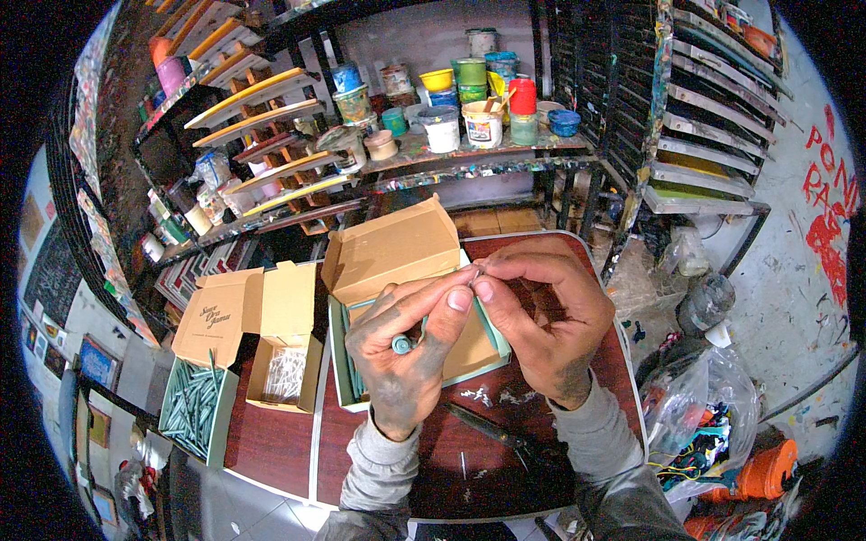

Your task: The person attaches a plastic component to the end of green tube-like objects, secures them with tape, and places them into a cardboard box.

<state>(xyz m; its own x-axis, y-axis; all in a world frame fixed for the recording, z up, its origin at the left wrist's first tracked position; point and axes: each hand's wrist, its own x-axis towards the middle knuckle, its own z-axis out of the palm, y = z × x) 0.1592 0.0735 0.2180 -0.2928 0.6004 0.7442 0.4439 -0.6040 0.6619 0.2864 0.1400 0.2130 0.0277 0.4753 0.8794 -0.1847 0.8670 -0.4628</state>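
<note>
My left hand (401, 347) is closed, with a teal pen-like tube (402, 343) tucked in its curled fingers, only one end showing. Its thumb and forefinger meet those of my right hand (550, 316), which pinches a tiny piece too small to name. Both hands are raised over an open cardboard box (392, 248) with teal sides. Farther left, another box (223, 424) is full of teal pens (192, 397). Beside it, a smaller box (311, 374) holds thin white pieces (287, 371).
On the dark red table (379, 460) lie a black-handled cutting tool (483, 422) and white scraps (476, 395). Paint tubs (440, 131) crowd the shelf behind. Slatted racks stand left and right. A clear plastic bag (708, 406) and an orange spool (767, 469) sit at the right.
</note>
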